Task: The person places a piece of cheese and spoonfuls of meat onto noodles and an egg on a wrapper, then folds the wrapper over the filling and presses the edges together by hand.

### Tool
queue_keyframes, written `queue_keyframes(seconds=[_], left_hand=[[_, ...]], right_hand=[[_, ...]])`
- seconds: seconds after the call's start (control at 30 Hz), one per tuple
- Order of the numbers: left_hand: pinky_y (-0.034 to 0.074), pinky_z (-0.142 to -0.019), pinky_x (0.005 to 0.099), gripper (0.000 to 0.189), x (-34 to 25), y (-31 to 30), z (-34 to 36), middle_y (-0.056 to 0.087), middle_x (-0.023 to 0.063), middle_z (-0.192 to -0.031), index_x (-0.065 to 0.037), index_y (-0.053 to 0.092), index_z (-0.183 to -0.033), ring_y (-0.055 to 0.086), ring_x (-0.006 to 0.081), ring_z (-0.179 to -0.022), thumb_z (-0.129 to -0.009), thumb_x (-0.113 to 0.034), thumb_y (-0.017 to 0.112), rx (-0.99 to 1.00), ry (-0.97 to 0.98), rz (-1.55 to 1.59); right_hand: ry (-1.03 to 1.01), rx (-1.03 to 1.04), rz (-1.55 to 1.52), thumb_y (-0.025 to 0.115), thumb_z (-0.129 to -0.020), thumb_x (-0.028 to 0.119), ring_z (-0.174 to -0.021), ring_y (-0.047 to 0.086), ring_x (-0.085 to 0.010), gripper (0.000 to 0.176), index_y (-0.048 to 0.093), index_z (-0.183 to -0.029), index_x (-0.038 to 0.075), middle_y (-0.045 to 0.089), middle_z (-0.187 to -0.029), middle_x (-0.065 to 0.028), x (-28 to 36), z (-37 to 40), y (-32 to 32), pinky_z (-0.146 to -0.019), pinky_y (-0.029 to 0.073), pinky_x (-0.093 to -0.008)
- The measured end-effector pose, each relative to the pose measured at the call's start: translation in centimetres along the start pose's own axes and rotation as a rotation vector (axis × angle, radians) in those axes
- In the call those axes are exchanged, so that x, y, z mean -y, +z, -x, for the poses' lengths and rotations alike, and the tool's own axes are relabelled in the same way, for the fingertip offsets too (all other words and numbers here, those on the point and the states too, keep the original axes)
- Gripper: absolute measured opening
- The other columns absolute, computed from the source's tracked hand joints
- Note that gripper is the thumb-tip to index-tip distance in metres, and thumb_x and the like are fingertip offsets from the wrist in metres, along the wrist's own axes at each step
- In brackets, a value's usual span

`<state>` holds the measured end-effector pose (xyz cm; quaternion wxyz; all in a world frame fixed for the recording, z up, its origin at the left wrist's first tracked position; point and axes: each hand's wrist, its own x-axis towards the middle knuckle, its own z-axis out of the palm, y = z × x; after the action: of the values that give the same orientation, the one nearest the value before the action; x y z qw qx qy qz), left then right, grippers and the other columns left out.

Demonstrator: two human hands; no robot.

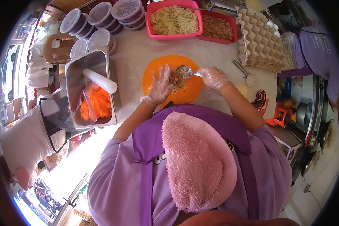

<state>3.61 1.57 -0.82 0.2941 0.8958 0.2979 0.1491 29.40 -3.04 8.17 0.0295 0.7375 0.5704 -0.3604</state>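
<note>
A flat round sheet of orange dough [192,92] lies on the pale table, with a small heap of brownish filling and pale shreds [177,81] on its middle. My right hand [213,78], in a clear plastic glove, is closed round the handle of a metal spoon [196,74]. The spoon's bowl holds brownish filling just over the heap. Also gloved, my left hand [161,85] rests at the heap's left side with its fingers spread, over the left part of the dough.
Behind the dough are a pink tub of pale shreds [174,37] and a red tray of brown filling [235,34]. Egg trays [260,41] and a small metal tool [249,80] are right. Left are lidded cups [101,15] and a metal bin [115,101] of orange dough.
</note>
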Motion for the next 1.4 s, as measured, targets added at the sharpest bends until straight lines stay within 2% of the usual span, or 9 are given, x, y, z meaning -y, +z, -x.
queue_keyframes(seconds=[0.1, 0.2, 0.33, 0.53, 0.67, 0.7, 0.73, 1.1, 1.4], left_hand=[[0.001, -0.106, 0.0657, 0.069, -0.2, 0.1, 0.5, 0.019, 0.0175, -0.152, -0.003, 0.013, -0.146, 0.017, 0.0385, -0.139, -0.091, -0.034, 0.041, 0.1, 0.113, -0.341], [0.004, -0.105, 0.0676, 0.07, -0.9, 1.1, 0.2, 0.023, 0.0182, -0.15, -0.004, 0.016, -0.146, 0.018, 0.0391, -0.139, -0.09, -0.036, 0.044, 0.272, 0.106, -0.4], [0.01, -0.101, 0.0713, 0.071, -1.2, 1.8, 0.3, 0.02, 0.0187, -0.15, 0.0, 0.016, -0.144, 0.02, 0.0424, -0.137, -0.09, -0.035, 0.045, 0.231, 0.148, -0.366], [0.007, -0.105, 0.0677, 0.067, -1.8, -0.4, -0.1, 0.032, 0.0187, -0.145, -0.003, 0.027, -0.141, 0.027, 0.0441, -0.133, -0.086, -0.029, 0.056, -0.014, 0.082, -0.115], [0.021, -0.106, 0.0605, 0.044, -2.5, -1.4, -2.2, 0.054, 0.0204, -0.126, -0.004, 0.053, -0.121, 0.049, 0.0425, -0.119, -0.078, -0.002, 0.064, -0.273, 0.241, -0.13], [0.03, -0.104, 0.057, 0.029, -2.6, -1.5, -2.9, 0.059, 0.0197, -0.118, -0.004, 0.061, -0.106, 0.056, 0.0378, -0.112, -0.077, 0.0, 0.065, -0.313, 0.302, -0.003], [0.033, -0.103, 0.0539, 0.027, -2.9, -1.7, -3.4, 0.06, 0.0197, -0.116, -0.004, 0.062, -0.105, 0.058, 0.0358, -0.11, -0.078, -0.001, 0.066, -0.3, 0.328, 0.011], [0.035, -0.103, 0.0536, 0.037, -3.1, -1.3, -3.9, 0.055, 0.0145, -0.126, -0.002, 0.058, -0.116, 0.049, 0.0366, -0.12, -0.08, -0.012, 0.062, -0.116, 0.396, -0.207], [0.042, -0.1, 0.0492, 0.031, -3.9, -1.7, -4.1, 0.062, 0.0108, -0.108, -0.007, 0.065, -0.108, 0.058, 0.0311, -0.105, -0.077, -0.007, 0.061, -0.13, 0.361, -0.098]], right_hand=[[0.011, -0.028, -0.019, 0.044, -0.085, 0.016, -0.099, 0.06, -0.0326, 0.034, 0.063, -0.112, 0.023, 0.064, -0.107, -0.0118, 0.4, 0.7, -0.9, -0.085, 0.047, -0.0414], [0.023, -0.022, -0.027, 0.044, -0.086, 0.017, -0.099, 0.06, -0.0328, 0.033, 0.063, -0.112, 0.023, 0.064, -0.108, -0.0116, 0.2, 0.6, -1.0, -0.085, 0.047, -0.0414], [0.025, -0.027, -0.009, 0.043, -0.087, 0.018, -0.099, 0.06, -0.0334, 0.032, 0.064, -0.111, 0.023, 0.064, -0.107, -0.012, 0.3, 0.6, -0.8, -0.085, 0.047, -0.0419], [0.001, -0.018, -0.043, 0.044, -0.086, 0.017, -0.098, 0.06, -0.0343, 0.031, 0.064, -0.11, 0.019, 0.064, -0.105, -0.0145, 0.5, 0.8, -0.7, -0.085, 0.047, -0.043], [-0.065, -0.043, -0.039, 0.045, -0.086, 0.017, -0.099, 0.059, -0.0353, 0.03, 0.064, -0.109, 0.019, 0.064, -0.106, -0.0153, 1.6, 1.9, -0.8, -0.085, 0.047, -0.0435], [-0.085, -0.035, -0.021, 0.045, -0.086, 0.018, -0.1, 0.059, -0.0357, 0.03, 0.064, -0.109, 0.02, 0.063, -0.107, -0.0156, 1.7, 1.7, -0.9, -0.086, 0.047, -0.0436], [-0.084, -0.017, -0.006, 0.046, -0.086, 0.018, -0.1, 0.06, -0.0359, 0.029, 0.065, -0.108, 0.02, 0.064, -0.106, -0.0156, 2.1, 1.8, -1.1, -0.086, 0.048, -0.0437], [-0.116, -0.057, 0.016, 0.045, -0.086, 0.017, -0.096, 0.062, -0.0338, 0.026, 0.065, -0.102, 0.02, 0.065, -0.1, -0.0139, 2.4, 2.4, -1.2, -0.084, 0.048, -0.044], [-0.111, -0.09, 0.028, 0.045, -0.087, 0.017, -0.094, 0.062, -0.0332, 0.025, 0.065, -0.101, 0.017, 0.066, -0.099, -0.0138, 1.8, 2.8, -0.4, -0.082, 0.049, -0.0437]])
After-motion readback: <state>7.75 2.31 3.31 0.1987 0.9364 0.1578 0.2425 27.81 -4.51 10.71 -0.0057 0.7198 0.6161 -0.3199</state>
